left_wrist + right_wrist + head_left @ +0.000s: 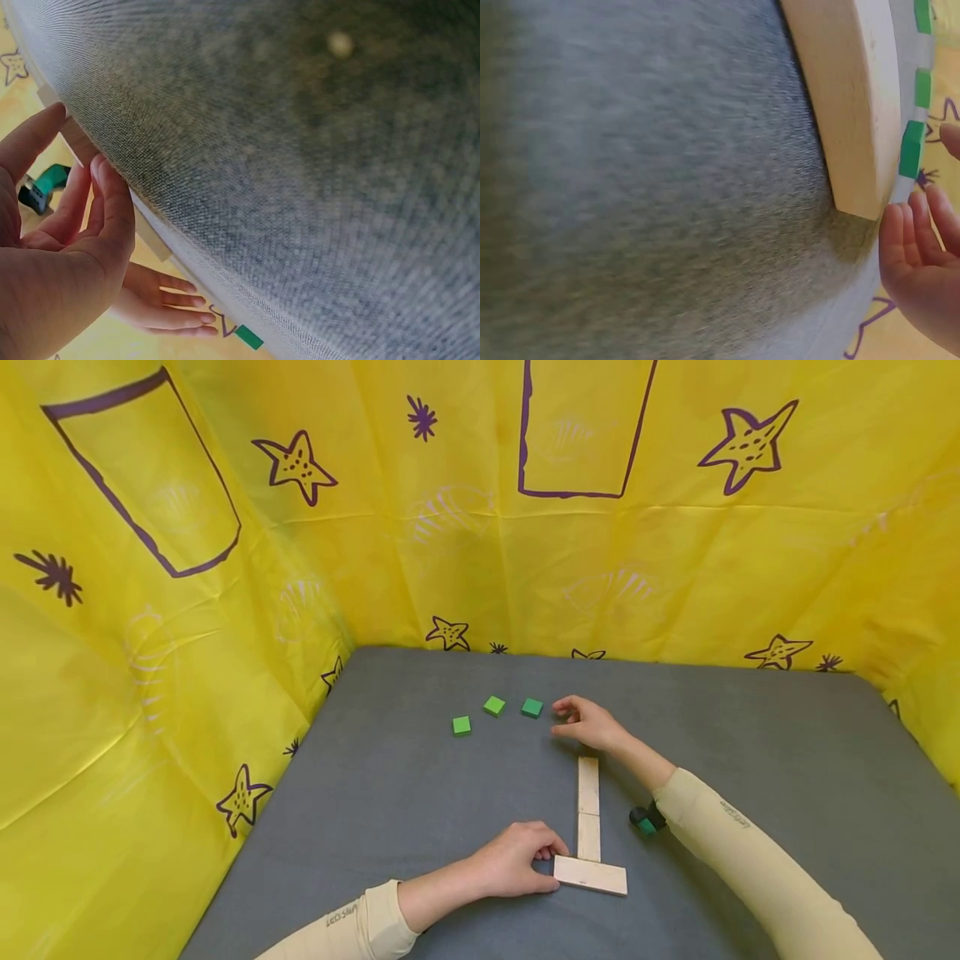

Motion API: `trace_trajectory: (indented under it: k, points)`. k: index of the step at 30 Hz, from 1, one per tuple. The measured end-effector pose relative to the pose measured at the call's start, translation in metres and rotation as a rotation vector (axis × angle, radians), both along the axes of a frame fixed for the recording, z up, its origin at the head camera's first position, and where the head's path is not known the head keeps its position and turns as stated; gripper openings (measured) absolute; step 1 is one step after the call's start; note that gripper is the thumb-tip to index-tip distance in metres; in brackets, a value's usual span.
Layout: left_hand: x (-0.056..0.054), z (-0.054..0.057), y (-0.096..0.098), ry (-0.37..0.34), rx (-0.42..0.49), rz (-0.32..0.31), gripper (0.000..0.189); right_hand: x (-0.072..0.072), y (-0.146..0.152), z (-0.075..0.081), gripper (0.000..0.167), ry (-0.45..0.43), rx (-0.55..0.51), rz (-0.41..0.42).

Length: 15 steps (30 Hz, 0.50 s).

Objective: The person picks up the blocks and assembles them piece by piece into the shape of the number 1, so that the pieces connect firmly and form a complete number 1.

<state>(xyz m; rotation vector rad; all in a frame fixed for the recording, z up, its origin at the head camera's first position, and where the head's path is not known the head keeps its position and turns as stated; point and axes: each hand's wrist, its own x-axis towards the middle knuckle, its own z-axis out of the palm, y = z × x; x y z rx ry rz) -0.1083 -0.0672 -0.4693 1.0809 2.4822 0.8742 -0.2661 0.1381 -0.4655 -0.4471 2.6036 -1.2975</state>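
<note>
Three green blocks lie in a loose row on the grey desk, toward its far side: one on the left, one in the middle and one on the right. The right hand rests just beside the right block, apart from it, fingers loosely curled and pointing at the blocks, holding nothing. Two narrow planks run end to end from just below that hand toward the person, the far one touching the near one. A wider plank lies crosswise at their near end, so the three make an upside-down T. The left hand pinches the left end of the wide plank, thumb on the near edge and fingers curled over the far edge. A small black and green device sits at the right wrist, just right of the near plank. Yellow sheeting printed with purple stars walls the desk on three sides.
</note>
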Motion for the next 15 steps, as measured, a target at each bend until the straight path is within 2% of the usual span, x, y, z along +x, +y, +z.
trace_trajectory:
  k: [5,15]
  points:
    - [0.0,0.001,0.0,-0.006,-0.004,0.003,0.028,-0.012,-0.01,0.0,0.047,0.063,0.055,0.027]
    - [0.0,0.0,0.0,0.003,-0.002,-0.002,0.028,-0.028,-0.026,0.0,0.047,0.091,0.15,0.023]
